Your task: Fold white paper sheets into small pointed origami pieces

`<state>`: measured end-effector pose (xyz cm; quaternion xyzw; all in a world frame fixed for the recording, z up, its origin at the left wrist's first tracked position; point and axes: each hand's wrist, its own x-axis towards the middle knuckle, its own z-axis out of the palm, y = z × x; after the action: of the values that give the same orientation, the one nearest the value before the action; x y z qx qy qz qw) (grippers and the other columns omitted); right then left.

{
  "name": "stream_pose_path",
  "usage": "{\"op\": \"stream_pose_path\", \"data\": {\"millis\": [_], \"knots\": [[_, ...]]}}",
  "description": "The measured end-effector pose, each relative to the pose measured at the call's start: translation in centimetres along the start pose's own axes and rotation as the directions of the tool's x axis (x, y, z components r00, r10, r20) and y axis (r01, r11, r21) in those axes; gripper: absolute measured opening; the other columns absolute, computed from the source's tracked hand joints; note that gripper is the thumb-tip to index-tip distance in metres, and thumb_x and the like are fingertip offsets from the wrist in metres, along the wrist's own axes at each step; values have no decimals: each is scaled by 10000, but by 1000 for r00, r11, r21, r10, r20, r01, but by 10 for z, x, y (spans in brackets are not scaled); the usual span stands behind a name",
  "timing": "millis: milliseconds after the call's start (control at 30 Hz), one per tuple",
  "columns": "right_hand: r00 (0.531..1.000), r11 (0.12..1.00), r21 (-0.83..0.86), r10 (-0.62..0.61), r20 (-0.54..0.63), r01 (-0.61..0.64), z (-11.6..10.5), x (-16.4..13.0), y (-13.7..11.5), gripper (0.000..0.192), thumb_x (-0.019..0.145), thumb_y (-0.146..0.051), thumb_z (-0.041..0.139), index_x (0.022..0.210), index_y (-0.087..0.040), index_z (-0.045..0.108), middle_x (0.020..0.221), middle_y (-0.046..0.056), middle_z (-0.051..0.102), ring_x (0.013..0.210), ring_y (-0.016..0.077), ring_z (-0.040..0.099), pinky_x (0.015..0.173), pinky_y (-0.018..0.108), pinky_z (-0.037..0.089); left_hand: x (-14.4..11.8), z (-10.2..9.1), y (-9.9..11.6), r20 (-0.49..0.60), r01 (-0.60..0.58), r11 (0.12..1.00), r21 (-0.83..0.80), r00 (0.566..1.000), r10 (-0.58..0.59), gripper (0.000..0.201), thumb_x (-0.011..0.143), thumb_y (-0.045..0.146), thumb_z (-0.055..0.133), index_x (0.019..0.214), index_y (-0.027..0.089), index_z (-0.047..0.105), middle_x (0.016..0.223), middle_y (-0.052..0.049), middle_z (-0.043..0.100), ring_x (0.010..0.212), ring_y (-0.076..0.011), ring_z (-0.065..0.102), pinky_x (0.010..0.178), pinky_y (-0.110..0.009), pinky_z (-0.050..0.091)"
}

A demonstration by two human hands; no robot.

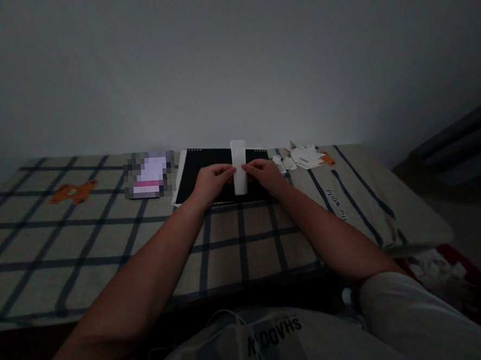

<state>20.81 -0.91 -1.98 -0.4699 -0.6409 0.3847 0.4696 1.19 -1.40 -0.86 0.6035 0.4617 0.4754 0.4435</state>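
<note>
A narrow white paper strip point(238, 155) stands lengthwise away from me, pinched at both long edges by my fingertips. My left hand point(213, 180) grips its left edge with thumb and index finger. On the opposite edge my right hand point(268, 174) does the same. Whether the strip is folded or layered I cannot tell. Below it lies a black notebook or pad point(195, 174) with punched holes along its far edge and white sheets showing under its left side. My hands cover part of the notebook.
A lit phone point(150, 174) lies left of the notebook. White paper scraps point(305, 157) are piled to its right. A checked cloth point(105, 237) with orange bear prints covers the table, which meets a wall. More scraps point(437, 266) sit in a red container at lower right.
</note>
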Motion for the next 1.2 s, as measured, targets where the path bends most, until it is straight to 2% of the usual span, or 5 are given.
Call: {"op": "stream_pose_path", "data": {"millis": [133, 333, 767, 933, 1200], "knots": [[999, 999, -48, -9, -33, 7, 0, -1, -5, 363, 796, -556, 697, 751, -196, 720, 678, 0, 677, 630, 143, 582, 611, 282, 433, -1, 1, 1, -1, 63, 996, -64, 998, -63, 330, 688, 445, 822, 858, 163, 793, 785, -46, 749, 671, -138, 613, 675, -283, 482], [993, 1000, -14, -2, -115, 0, 0, -3, -12, 332, 782, -520, 700, 738, -191, 705, 665, -1, 673, 635, 144, 583, 621, 287, 445, -3, 3, 3, 81, 175, 978, -114, 983, -166, 365, 617, 441, 874, 825, 154, 785, 766, -52, 741, 672, -140, 623, 698, -298, 507], [996, 995, 49, 90, -10, -89, 2, 0, -4, 378, 783, -548, 710, 874, -186, 767, 738, 22, 720, 655, 150, 626, 631, 286, 497, 0, -1, 1, 24, 63, 998, 23, 998, -64, 292, 729, 425, 795, 867, 167, 799, 830, -60, 769, 717, -160, 650, 697, -291, 506], [998, 998, 8, 57, -17, -56, 0, -1, -5, 342, 789, -524, 711, 818, -187, 761, 697, 13, 703, 626, 148, 617, 602, 281, 460, -2, -2, 3, 35, 32, 994, 100, 999, -36, 251, 780, 386, 750, 879, 161, 800, 784, -55, 761, 693, -159, 644, 668, -283, 487], [1000, 996, -85, 3, -12, -3, -1, -1, -6, 337, 818, -524, 684, 769, -194, 730, 708, 15, 705, 648, 152, 620, 632, 286, 470, -2, -3, 0, 61, 32, 996, 87, 997, -37, 281, 778, 419, 756, 892, 166, 796, 841, -62, 774, 754, -176, 671, 725, -302, 519]]}}
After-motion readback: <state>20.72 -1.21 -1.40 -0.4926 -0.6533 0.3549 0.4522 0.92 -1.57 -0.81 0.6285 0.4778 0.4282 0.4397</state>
